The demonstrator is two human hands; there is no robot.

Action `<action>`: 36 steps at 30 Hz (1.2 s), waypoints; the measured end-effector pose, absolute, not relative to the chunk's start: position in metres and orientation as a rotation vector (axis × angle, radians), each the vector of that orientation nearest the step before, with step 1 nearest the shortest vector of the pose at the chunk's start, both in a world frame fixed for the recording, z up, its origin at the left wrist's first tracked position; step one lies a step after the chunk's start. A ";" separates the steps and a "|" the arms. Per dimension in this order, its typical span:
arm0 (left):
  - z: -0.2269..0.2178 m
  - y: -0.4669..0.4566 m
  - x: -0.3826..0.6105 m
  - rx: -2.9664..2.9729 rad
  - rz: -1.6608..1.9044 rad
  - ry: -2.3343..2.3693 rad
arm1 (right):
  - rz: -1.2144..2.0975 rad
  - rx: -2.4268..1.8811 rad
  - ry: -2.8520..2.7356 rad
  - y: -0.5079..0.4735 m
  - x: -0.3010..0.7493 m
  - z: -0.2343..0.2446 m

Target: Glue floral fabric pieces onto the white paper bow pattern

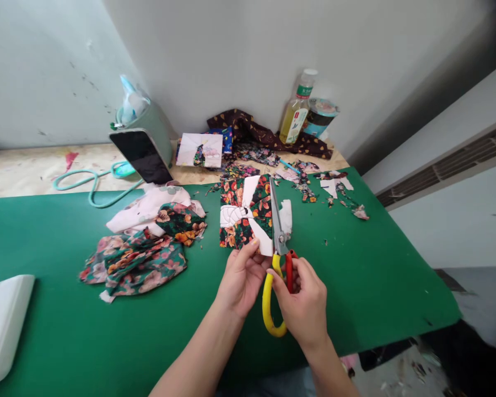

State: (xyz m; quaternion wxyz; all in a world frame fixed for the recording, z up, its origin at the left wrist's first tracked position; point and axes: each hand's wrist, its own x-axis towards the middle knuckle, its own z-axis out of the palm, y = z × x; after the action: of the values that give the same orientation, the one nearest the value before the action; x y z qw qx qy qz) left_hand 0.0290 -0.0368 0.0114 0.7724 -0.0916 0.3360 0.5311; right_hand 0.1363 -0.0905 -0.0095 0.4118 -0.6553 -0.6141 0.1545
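Between the thumb and fingers of my left hand [243,275] is a square patchwork piece [240,234], dark floral cloth with white sections, held by its lower edge. My right hand [303,298] grips a pair of scissors [280,242] with one yellow and one red handle. The blades point away from me and lie along the right edge of the patchwork piece. A white scrap [286,218] shows just right of the blades. Whether it is still joined to the piece, I cannot tell.
On the green table mat [355,286] lies crumpled floral fabric [144,264] at left. Behind stand a phone [143,154], a light green container [161,127], an oil bottle [296,113] and a tub [320,118]. Fabric scraps [334,184] lie at right. A white block [4,325] sits front left.
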 end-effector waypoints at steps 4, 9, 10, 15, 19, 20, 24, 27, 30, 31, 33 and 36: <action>0.012 -0.036 0.029 -0.191 1.154 0.736 | 0.364 -1.648 -1.560 -0.090 0.137 -0.011; 0.013 -0.038 0.030 -0.170 1.155 0.747 | 0.317 -1.652 -1.567 -0.089 0.138 -0.011; 0.013 -0.038 0.030 -0.168 1.153 0.748 | 0.315 -1.655 -1.567 -0.089 0.138 -0.011; 0.013 -0.037 0.029 -0.175 1.149 0.762 | 0.287 -1.671 -1.581 -0.090 0.138 -0.010; 0.012 -0.036 0.030 -0.173 1.162 0.753 | 0.310 -1.662 -1.580 -0.091 0.138 -0.008; 0.011 -0.036 0.030 -0.164 1.162 0.750 | 0.332 -1.661 -1.572 -0.091 0.138 -0.008; 0.008 -0.036 0.029 -0.138 1.198 0.761 | 0.474 -1.694 -1.463 -0.093 0.140 -0.010; 0.007 -0.035 0.027 -0.118 1.252 0.794 | 0.534 -1.736 -1.341 -0.091 0.151 -0.013; 0.006 -0.034 0.023 -0.025 1.305 0.836 | 0.362 -1.840 -1.317 -0.083 0.174 -0.013; 0.006 -0.033 0.020 0.017 1.324 0.859 | 0.274 -1.912 -1.331 -0.079 0.184 -0.013; 0.005 -0.033 0.016 0.108 1.358 0.921 | 0.081 -2.100 -1.357 -0.072 0.205 -0.013; 0.001 -0.033 0.008 0.268 1.415 1.033 | 0.012 -2.399 -1.407 -0.061 0.233 -0.016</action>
State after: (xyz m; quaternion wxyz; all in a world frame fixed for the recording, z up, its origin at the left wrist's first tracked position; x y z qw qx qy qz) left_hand 0.0085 -0.0326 0.0011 0.6325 0.1173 0.4513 0.6185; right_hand 0.2331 -0.0607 -0.0160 0.1792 -0.8487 -0.4976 0.0041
